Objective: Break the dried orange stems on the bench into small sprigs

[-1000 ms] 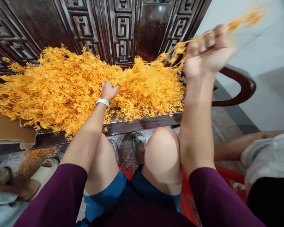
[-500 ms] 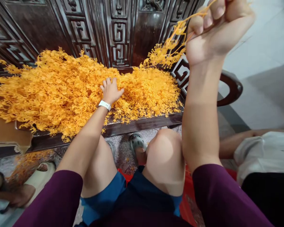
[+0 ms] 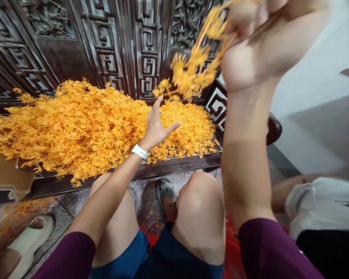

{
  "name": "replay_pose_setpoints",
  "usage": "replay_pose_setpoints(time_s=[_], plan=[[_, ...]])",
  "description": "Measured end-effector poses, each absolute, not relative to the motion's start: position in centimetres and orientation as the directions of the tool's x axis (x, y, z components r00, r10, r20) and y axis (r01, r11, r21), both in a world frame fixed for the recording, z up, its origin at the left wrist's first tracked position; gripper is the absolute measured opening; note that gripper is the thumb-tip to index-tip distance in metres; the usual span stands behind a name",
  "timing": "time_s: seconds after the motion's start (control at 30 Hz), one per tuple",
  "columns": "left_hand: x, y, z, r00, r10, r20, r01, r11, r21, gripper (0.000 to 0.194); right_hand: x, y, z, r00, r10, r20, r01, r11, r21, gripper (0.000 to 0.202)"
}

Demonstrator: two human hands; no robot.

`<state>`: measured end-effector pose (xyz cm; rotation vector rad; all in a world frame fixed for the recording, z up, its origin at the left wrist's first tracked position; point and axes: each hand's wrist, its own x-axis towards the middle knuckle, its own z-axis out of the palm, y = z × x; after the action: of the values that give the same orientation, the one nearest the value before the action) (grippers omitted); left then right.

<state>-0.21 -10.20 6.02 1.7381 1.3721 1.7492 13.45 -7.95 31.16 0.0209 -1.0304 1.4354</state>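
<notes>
A big heap of orange flower sprigs (image 3: 84,128) lies along a dark wooden bench. Raised at the upper right, my right hand (image 3: 267,35) is closed round the stems of a few sprigs (image 3: 192,73), whose flower heads hang down to the left, blurred by motion. My left hand (image 3: 157,126), a white watch band (image 3: 140,152) at its wrist, is held over the right part of the heap. Its thumb and fingers are spread, with nothing in them. The left fingertips come close to the hanging flower heads; whether they touch, I cannot tell.
The bench's carved dark back (image 3: 148,50) rises behind the heap, and its curved armrest (image 3: 275,130) stands to the right. A torn cardboard box (image 3: 10,170) is at the left. Other people sit close by: a sandalled foot (image 3: 31,240) at left, white shorts (image 3: 322,201) at right.
My left hand has lifted off the heap and moved right, toward the hanging sprigs. The sprigs in my right hand have swung left and lower in view. The view has tilted up slightly.
</notes>
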Motion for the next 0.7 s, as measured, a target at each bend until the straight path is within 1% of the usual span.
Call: replay_pose_setpoints(time_s=[0.03,0.07,0.13,0.17,0.23,0.3,0.33,0.37,0.4,0.43,0.47,0.5,0.53,0.57,0.6,0.63,0.7], plan=[[0.0,-9.8,5.6,-0.225,0.792,0.567,0.338,-0.483,0.808,0.101,13.0,-8.5,30.6,-0.214,0.793,0.571,-0.779,0.214,-0.59,0.05],[0.1,-9.5,5.2,-0.261,0.81,0.524,0.262,-0.463,0.847,0.097,12.6,-9.0,29.8,-0.265,0.78,0.567,-0.727,0.225,-0.649,0.049],[0.0,-8.7,4.7,-0.33,0.847,0.416,0.025,-0.433,0.901,0.079,12.0,-9.4,28.1,-0.362,0.762,0.537,-0.599,0.251,-0.76,0.039],[-0.3,-8.4,4.6,-0.344,0.864,0.368,-0.119,-0.429,0.895,0.069,11.9,-9.4,27.1,-0.375,0.771,0.515,-0.544,0.267,-0.796,0.035],[-1.5,-7.8,4.4,-0.343,0.888,0.306,-0.293,-0.411,0.863,0.05,11.8,-8.9,25.1,-0.424,0.805,0.415,-0.406,0.241,-0.882,0.029],[-3.4,-7.4,4.3,-0.344,0.93,0.126,-0.5,-0.295,0.814,0.035,12.1,-8.2,23.0,-0.487,0.807,0.333,-0.322,0.189,-0.928,0.029],[-4.6,-7.2,4.2,-0.352,0.935,0.039,-0.549,-0.24,0.801,0.029,12.3,-7.8,21.9,-0.531,0.791,0.303,-0.3,0.158,-0.941,0.031],[-5.7,-7.0,4.1,-0.396,0.917,-0.048,-0.553,-0.197,0.809,0.021,12.5,-7.4,20.9,-0.579,0.768,0.275,-0.284,0.126,-0.951,0.032],[-6.8,-6.9,4.1,-0.48,0.871,-0.108,-0.518,-0.182,0.836,0.019,12.9,-7.1,19.9,-0.626,0.741,0.243,-0.266,0.09,-0.96,0.032],[-7.7,-6.9,4.1,-0.584,0.799,-0.139,-0.455,-0.181,0.872,0.024,13.2,-6.9,19.0,-0.666,0.716,0.209,-0.244,0.056,-0.968,0.032],[-8.5,-7.0,4.3,-0.64,0.76,-0.113,-0.395,-0.199,0.897,0.027,13.6,-6.7,18.2,-0.694,0.698,0.176,-0.22,0.027,-0.975,0.032],[-9.0,-7.2,4.5,-0.685,0.727,-0.045,-0.317,-0.242,0.917,0.027,14.0,-6.6,17.4,-0.709,0.69,0.146,-0.195,0.007,-0.981,0.032],[-9.3,-7.6,4.9,-0.698,0.712,0.071,-0.215,-0.304,0.928,0.023,14.3,-6.5,16.7,-0.716,0.687,0.119,-0.169,-0.005,-0.986,0.033],[-9.1,-8.1,5.4,-0.698,0.699,0.154,-0.15,-0.353,0.924,0.019,14.5,-6.4,16.0,-0.722,0.685,0.096,-0.141,-0.009,-0.99,0.034],[-8.7,-8.7,6.0,-0.666,0.715,0.212,-0.109,-0.375,0.921,0.013,14.6,-6.4,15.3,-0.73,0.679,0.079,-0.116,-0.009,-0.993,0.035],[-8.0,-9.3,6.7,-0.591,0.764,0.259,-0.082,-0.376,0.923,0.015,14.6,-6.4,14.6,-0.743,0.666,0.068,-0.098,-0.008,-0.995,0.036],[-6.0,-10.6,7.7,-0.395,0.869,0.299,-0.059,-0.349,0.935,0.029,14.3,-6.4,13.3,-0.789,0.613,0.044,-0.072,-0.021,-0.997,0.034]])
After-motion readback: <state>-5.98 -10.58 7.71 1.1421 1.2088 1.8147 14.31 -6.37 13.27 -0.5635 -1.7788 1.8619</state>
